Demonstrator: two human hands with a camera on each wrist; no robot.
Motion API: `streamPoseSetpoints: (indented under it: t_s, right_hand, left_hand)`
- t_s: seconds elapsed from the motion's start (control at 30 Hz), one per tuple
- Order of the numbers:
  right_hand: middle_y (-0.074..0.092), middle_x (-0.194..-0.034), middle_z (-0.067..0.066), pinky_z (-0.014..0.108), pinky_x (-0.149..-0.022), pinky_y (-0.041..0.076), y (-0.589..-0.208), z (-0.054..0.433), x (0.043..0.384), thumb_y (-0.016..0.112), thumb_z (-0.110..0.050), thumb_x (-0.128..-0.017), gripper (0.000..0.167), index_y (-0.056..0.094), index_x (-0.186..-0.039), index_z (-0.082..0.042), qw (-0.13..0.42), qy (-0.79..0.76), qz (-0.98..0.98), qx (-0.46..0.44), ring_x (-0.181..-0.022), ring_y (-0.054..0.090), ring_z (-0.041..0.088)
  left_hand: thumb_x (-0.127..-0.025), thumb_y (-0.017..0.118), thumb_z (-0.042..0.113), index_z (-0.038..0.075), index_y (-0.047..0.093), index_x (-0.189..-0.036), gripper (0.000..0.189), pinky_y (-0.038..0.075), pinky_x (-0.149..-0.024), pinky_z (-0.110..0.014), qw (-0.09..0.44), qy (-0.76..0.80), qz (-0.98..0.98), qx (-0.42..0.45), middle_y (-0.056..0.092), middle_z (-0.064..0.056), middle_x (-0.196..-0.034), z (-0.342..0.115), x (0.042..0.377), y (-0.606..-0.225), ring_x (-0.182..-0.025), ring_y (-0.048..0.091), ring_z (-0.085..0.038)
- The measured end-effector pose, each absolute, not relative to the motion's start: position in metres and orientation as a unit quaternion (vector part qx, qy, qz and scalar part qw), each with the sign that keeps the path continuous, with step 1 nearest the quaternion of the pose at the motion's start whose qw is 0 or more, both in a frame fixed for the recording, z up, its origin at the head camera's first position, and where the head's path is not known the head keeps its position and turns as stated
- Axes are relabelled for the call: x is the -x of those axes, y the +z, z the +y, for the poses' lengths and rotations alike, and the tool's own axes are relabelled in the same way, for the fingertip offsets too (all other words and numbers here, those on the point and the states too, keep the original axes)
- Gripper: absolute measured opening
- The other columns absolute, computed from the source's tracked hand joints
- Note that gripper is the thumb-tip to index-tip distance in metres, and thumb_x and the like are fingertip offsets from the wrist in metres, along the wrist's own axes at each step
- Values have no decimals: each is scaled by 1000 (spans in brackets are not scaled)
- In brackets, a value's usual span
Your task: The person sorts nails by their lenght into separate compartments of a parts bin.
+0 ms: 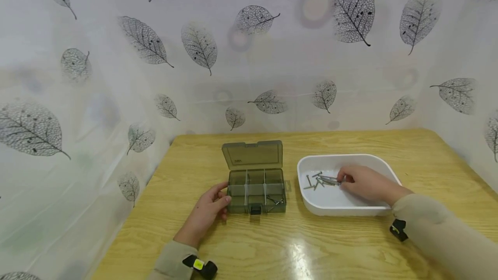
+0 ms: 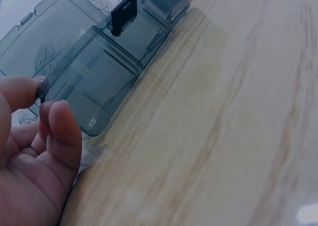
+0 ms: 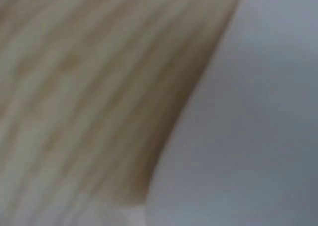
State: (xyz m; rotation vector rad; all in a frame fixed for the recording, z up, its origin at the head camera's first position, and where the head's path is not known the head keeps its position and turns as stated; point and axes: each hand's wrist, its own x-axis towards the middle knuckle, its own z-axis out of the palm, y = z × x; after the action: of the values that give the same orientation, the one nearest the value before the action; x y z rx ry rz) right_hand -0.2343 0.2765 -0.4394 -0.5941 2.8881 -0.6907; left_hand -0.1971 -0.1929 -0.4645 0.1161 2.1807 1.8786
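Observation:
A smoky clear compartment box (image 1: 237, 206) stands with its lid (image 1: 253, 154) raised. A few dark screws (image 1: 275, 201) lie in its front right compartment. My left hand (image 1: 206, 211) holds the box by its left side, thumb near the front corner; in the left wrist view its fingertips pinch the box's rim (image 2: 69, 62). Inside a white tray (image 1: 350, 207), my right hand (image 1: 363, 181) has its fingers curled at a cluster of silver screws (image 1: 328, 180), pinching at their right ends. More loose screws (image 1: 310, 180) lie left of these. The right wrist view shows only the tray's outer wall (image 3: 238, 112) and blurred wood.
The tray stands to the right of the box on a wood-grain table (image 1: 249, 245). A black latch (image 1: 255, 209) hangs at the box's front. Behind and at the sides hangs a pale leaf-print curtain (image 1: 272, 55).

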Motion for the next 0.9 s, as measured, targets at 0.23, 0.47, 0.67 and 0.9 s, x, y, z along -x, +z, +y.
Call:
streamPoseSetpoints:
  t_s: [0.23, 0.47, 0.67, 0.9]
  right_hand:
    - [53, -77, -7, 33, -69, 42, -446, 276, 237, 73, -17, -92, 10, 64, -88, -21, 46, -215, 958, 185, -73, 48, 12]
    - [54, -78, -6, 34, -69, 42, -447, 278, 236, 71, -16, -92, 8, 64, -88, -17, 59, -219, 958, 176, -74, 49, 13]
    - [53, -76, -6, 32, -68, 42, -445, 279, 235, 69, -15, -92, 8, 63, -87, -17, 62, -222, 957, 175, -72, 48, 13]
    - [53, -72, -7, 29, -64, 41, -444, 281, 237, 67, -14, -90, 10, 62, -83, -20, 54, -216, 958, 182, -68, 48, 11]
  left_hand:
    - [-103, 61, 14, 9, 41, -153, 54, 55, -62, -34, 129, 642, 755, -36, 53, -14, -106, -193, 197, -465, -73, 55, -22]
    - [-102, 62, 14, 10, 41, -153, 55, 55, -63, -33, 132, 646, 751, -36, 52, -13, -106, -193, 198, -467, -74, 55, -21]
    - [-103, 62, 15, 10, 41, -153, 55, 55, -62, -34, 133, 644, 752, -39, 52, -14, -106, -193, 198, -467, -74, 56, -22]
    - [-102, 61, 13, 7, 40, -153, 55, 56, -62, -34, 131, 646, 751, -45, 52, -14, -106, -194, 198, -466, -72, 55, -21]
